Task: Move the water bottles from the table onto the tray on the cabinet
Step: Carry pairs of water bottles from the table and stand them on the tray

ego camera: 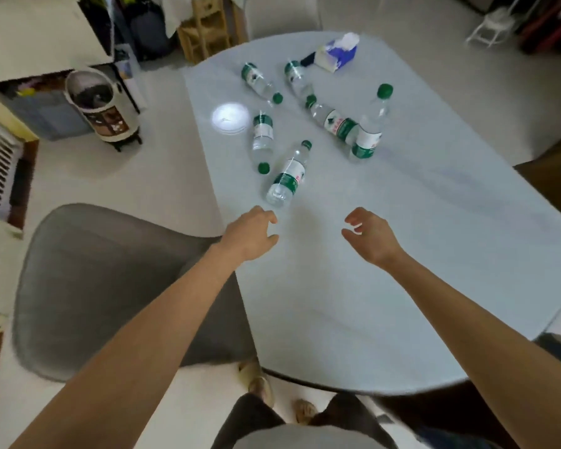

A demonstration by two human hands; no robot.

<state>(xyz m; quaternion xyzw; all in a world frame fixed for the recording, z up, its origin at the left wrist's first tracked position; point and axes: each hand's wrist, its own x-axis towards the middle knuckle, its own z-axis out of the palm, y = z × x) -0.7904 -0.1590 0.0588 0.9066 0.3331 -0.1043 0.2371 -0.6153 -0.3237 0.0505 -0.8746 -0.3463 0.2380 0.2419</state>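
Note:
Several clear water bottles with green caps and green labels are on the pale oval table (402, 270). Most lie on their side; the nearest bottle (287, 176) lies just beyond my left hand. Another lying bottle (262, 137) is to its left. One bottle (371, 124) stands upright at the right, leaning against a lying bottle (334, 123). Two more bottles (259, 82) (298, 81) lie farther back. My left hand (250, 234) hovers open, fingers curled, a short way from the nearest bottle's base. My right hand (370, 236) is open and empty. No tray or cabinet is identifiable.
A blue tissue box (337, 53) sits at the table's far end. A bright light spot (230, 119) lies on the table's left side. A grey chair (110, 286) stands at the left edge, and a round bin (101, 105) on the floor beyond.

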